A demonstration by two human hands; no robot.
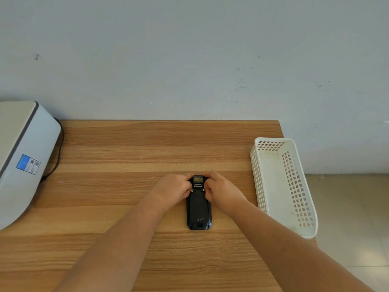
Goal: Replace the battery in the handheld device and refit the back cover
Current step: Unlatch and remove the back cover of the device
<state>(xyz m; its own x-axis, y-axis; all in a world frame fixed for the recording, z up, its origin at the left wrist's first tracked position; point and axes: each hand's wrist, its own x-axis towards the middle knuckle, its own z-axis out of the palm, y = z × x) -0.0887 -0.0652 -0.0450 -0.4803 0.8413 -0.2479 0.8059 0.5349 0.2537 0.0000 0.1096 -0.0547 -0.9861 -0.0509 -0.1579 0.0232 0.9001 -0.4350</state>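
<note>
A black handheld device (199,209) lies face down on the wooden table (126,148), its back cover on and its scanner window pointing away from me. My left hand (173,189) grips the upper left side of the device, fingers curled at a small latch. My right hand (221,189) grips the upper right side in the same way. Both thumbs press near the two round latches at the top of the back cover. No loose battery is in sight.
A white perforated plastic basket (282,186) stands at the table's right edge, partly overhanging it. A grey-white machine (23,157) with a blue label and a dark cable sits at the left. A wall rises behind the table; tiled floor shows at the right.
</note>
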